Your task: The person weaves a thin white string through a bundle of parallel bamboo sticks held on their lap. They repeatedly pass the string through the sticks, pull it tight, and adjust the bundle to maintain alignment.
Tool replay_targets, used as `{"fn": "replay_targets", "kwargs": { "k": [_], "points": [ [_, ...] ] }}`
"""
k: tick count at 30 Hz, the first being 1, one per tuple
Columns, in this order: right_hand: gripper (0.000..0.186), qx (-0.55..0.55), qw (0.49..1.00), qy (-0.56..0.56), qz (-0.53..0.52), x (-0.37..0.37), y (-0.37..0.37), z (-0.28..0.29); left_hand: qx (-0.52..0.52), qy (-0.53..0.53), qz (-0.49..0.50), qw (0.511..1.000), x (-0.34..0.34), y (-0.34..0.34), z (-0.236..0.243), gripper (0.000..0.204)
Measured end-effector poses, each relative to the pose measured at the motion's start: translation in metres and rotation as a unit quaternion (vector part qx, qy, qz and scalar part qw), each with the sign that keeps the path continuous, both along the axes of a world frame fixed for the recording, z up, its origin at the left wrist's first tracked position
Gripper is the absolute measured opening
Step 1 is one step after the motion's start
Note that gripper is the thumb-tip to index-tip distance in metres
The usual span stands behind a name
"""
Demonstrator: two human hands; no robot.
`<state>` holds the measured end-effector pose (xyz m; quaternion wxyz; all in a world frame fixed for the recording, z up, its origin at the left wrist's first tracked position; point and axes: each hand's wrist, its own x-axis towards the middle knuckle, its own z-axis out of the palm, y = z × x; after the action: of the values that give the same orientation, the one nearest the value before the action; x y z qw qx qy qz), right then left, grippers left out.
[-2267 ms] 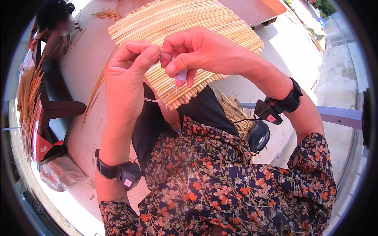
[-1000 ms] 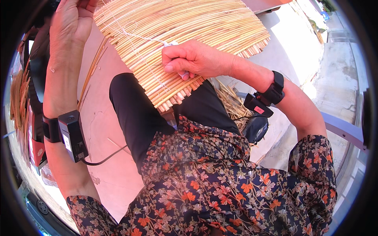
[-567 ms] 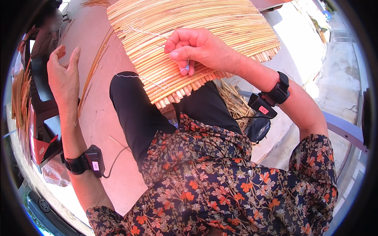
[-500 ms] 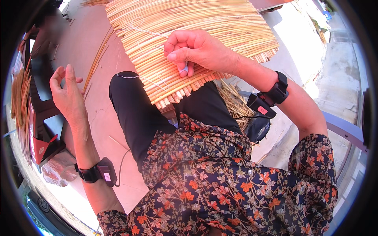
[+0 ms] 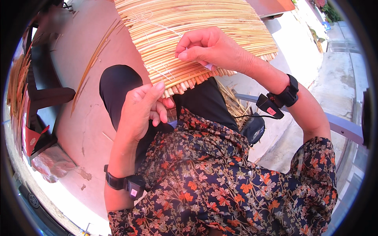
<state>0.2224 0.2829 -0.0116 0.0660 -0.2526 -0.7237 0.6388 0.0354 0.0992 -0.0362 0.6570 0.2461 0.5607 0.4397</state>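
Observation:
A reed mat (image 5: 204, 23) of straw-coloured stalks lies over my lap, its cut ends along the near edge. White thread (image 5: 161, 26) runs loose across it, and short stitches cross the stalks near its left corner. Above the mat, my right hand (image 5: 201, 46) pinches a thin needle (image 5: 170, 51) between thumb and forefinger; something pale shows under its curled fingers. My left hand (image 5: 141, 106) is at the mat's near left corner, thumb at the edge, the other fingers loosely bent and apart just below it.
Loose reeds (image 5: 94, 59) lie on the floor at the left. More stand bundled by dark furniture (image 5: 49, 94) at the far left. Straw scraps (image 5: 228, 96) sit beyond my right knee, beside a grey metal bar (image 5: 338, 128). A rock (image 5: 55, 163) rests at the lower left.
My left hand has come in from the far left to the mat's near left corner. My right hand has shifted slightly right, still pinching the needle.

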Motion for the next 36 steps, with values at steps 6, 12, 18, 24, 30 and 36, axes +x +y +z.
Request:
{"fn": "replay_targets", "kwargs": {
  "k": [6, 12, 18, 24, 30, 36],
  "points": [
    [0.017, 0.151, 0.981, -0.016, 0.123, 0.003, -0.005, 0.013, -0.002, -0.130, 0.013, 0.991, 0.005, -0.003, -0.007, 0.042],
    [0.019, 0.156, 0.977, -0.087, 0.120, 0.003, -0.022, 0.024, 0.035, -0.151, 0.012, 0.988, 0.003, -0.003, -0.017, 0.042],
    [0.021, 0.242, 0.956, -0.069, 0.149, -0.002, -0.026, 0.026, 0.029, -0.133, -0.001, 0.991, 0.001, -0.004, -0.020, 0.044],
    [0.021, 0.264, 0.944, -0.099, 0.170, -0.004, -0.025, 0.035, 0.037, -0.118, -0.007, 0.992, 0.004, -0.008, -0.017, 0.043],
    [0.021, 0.291, 0.932, -0.114, 0.184, -0.007, -0.026, 0.040, 0.021, -0.069, -0.016, 0.997, 0.007, -0.009, -0.015, 0.037],
    [0.018, 0.295, 0.927, -0.127, 0.191, -0.010, -0.026, 0.040, 0.024, -0.058, -0.015, 0.998, 0.008, -0.010, -0.014, 0.038]
  ]
}}
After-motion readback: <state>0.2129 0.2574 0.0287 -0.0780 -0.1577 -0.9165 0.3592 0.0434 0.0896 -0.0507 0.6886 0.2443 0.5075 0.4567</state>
